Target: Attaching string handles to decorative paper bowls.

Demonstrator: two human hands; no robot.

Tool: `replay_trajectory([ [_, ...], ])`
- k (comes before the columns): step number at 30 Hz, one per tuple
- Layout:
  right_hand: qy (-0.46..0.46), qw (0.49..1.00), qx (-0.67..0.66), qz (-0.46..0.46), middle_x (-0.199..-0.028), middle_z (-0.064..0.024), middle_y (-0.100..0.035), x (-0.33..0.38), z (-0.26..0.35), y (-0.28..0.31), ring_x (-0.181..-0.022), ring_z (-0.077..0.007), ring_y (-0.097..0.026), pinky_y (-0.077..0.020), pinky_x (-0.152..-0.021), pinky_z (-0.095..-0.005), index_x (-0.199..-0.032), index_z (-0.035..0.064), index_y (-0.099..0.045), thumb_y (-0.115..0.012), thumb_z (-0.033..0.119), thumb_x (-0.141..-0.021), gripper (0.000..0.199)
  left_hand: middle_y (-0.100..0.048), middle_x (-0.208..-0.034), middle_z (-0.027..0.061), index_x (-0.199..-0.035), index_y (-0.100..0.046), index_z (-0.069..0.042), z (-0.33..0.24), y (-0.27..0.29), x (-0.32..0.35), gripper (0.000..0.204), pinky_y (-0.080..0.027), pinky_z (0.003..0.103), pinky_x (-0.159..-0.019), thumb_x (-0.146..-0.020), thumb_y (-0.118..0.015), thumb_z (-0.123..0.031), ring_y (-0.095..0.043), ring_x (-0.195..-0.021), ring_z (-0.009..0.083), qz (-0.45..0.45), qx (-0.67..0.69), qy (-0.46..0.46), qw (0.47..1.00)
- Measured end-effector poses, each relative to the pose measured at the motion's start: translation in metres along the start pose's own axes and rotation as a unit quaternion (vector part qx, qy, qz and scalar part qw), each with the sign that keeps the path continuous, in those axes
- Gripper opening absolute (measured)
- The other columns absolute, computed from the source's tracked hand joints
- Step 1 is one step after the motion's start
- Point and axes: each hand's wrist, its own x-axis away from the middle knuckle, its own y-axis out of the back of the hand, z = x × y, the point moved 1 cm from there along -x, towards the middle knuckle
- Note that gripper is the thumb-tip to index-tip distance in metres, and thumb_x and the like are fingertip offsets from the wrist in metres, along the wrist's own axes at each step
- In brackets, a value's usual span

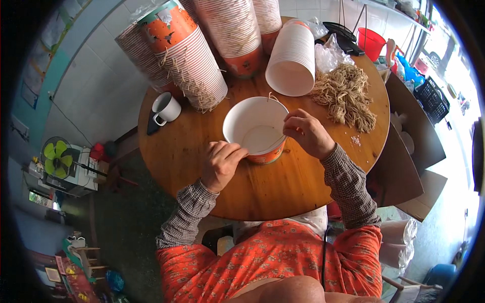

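A white-lined paper bucket (246, 117) with an orange outer wall stands upright on the round wooden table in front of me. A short end of pale string (273, 96) pokes up at its far rim. My left hand (222, 162) is closed in a pinch at the near left rim; what its fingertips hold is too small to make out. At the right rim, my right hand (309, 133) pinches with thumb and forefinger, and a thin strand of string runs from those fingers along the bucket's opening.
Tall stacks of paper buckets (194, 65) stand at the back, some with string hanging off their sides. One white stack (290, 60) lies on its side beside a heap of tan string (348, 96). An enamel mug (166, 107) sits at the left; cardboard boxes (394, 166) flank the right edge.
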Motion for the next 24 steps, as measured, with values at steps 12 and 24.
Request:
replay_trajectory([
  [12, 0.025, 0.999, -0.027, 0.034, -0.106, -0.0087, -0.062, 0.040, -0.034, -0.039, -0.089, -0.0239, -0.063, -0.0536, -0.076, -0.0334, -0.102, 0.0084, -0.067, -0.068, 0.013, -0.085, 0.018, -0.062, -0.087, 0.0057, -0.093, -0.067, -0.005, 0.011, -0.010, 0.000, 0.023, -0.050, 0.035, -0.072, -0.071, -0.073, 0.001, -0.061, -0.081, 0.0246, -0.025, 0.078, 0.048, 0.995],
  [24, 0.024, 0.999, 0.015, -0.038, -0.139, -0.0148, -0.043, 0.046, -0.034, -0.059, -0.112, -0.0304, -0.059, -0.0540, -0.087, -0.0377, -0.124, 0.0138, -0.058, -0.068, 0.007, -0.080, 0.046, -0.061, -0.090, 0.0069, -0.090, -0.064, -0.006, 0.027, -0.016, 0.010, 0.015, -0.051, 0.037, -0.070, -0.077, -0.071, -0.001, -0.062, -0.082, 0.0273, -0.061, 0.061, 0.120, 0.989],
])
